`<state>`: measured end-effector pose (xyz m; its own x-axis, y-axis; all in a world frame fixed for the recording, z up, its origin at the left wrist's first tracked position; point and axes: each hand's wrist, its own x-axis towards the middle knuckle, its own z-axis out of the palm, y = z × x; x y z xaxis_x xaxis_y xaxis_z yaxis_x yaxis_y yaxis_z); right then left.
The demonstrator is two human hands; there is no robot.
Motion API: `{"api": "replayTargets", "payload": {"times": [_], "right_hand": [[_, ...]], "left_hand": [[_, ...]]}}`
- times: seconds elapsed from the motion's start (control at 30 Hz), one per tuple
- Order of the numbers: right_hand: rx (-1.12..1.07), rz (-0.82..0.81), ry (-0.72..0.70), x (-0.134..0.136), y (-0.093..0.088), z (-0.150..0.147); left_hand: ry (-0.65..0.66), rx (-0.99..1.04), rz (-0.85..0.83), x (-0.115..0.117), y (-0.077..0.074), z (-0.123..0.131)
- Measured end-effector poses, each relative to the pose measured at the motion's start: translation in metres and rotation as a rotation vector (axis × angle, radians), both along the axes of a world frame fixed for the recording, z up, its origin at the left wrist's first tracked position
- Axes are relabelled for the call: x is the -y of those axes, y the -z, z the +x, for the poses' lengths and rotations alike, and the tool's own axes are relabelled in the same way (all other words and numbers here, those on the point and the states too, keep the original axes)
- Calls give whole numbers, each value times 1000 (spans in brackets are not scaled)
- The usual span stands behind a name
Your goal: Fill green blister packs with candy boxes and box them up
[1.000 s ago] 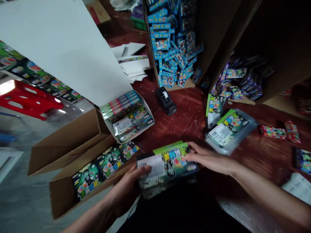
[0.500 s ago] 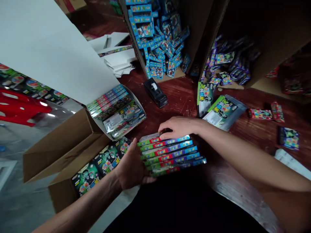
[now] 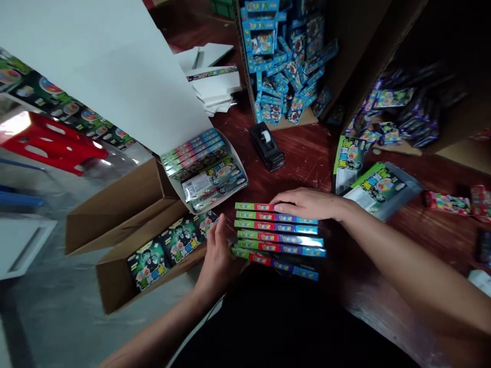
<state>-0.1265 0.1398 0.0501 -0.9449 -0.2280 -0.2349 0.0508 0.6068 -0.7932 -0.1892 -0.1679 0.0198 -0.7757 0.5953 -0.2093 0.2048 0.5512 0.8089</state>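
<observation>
A row of several thin flat packs (image 3: 278, 227) stands on edge in front of me, their narrow green, red, purple and blue sides facing up. The nearest pack slants away from the others. My right hand (image 3: 310, 203) reaches over the far side, its thumb and fingers closed around the farthest pack. By the row's left end, my left hand (image 3: 217, 258) is open with its fingers stretched out; whether it touches the packs I cannot tell. A white display box (image 3: 243, 171) beyond my left hand holds more such packs. Below it, an opened brown carton (image 3: 109, 291) contains dark green printed boxes (image 3: 182, 240).
A black tape dispenser (image 3: 267, 148) lies on the dark red table (image 3: 303, 171). Large cartons at the back hold blue packets (image 3: 270, 97) and purple packets (image 3: 414, 122). Printed bags (image 3: 379, 186) lie at right. White card pieces (image 3: 215, 84) and a red stool (image 3: 53, 140) are at left.
My left hand has loosened from the packs' left end and its fingers have straightened. The packs now stand more evenly, except the slanted nearest one. The view has shifted left.
</observation>
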Motion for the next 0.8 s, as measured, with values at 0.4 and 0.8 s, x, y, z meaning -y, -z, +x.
{"api": "replayTargets", "payload": {"times": [0.4, 0.8], "right_hand": [[-59, 429, 257, 28, -16, 65], [-165, 731, 377, 61, 3, 106]], "left_hand": [[573, -148, 205, -50, 2, -50], [554, -44, 293, -67, 13, -35]]}}
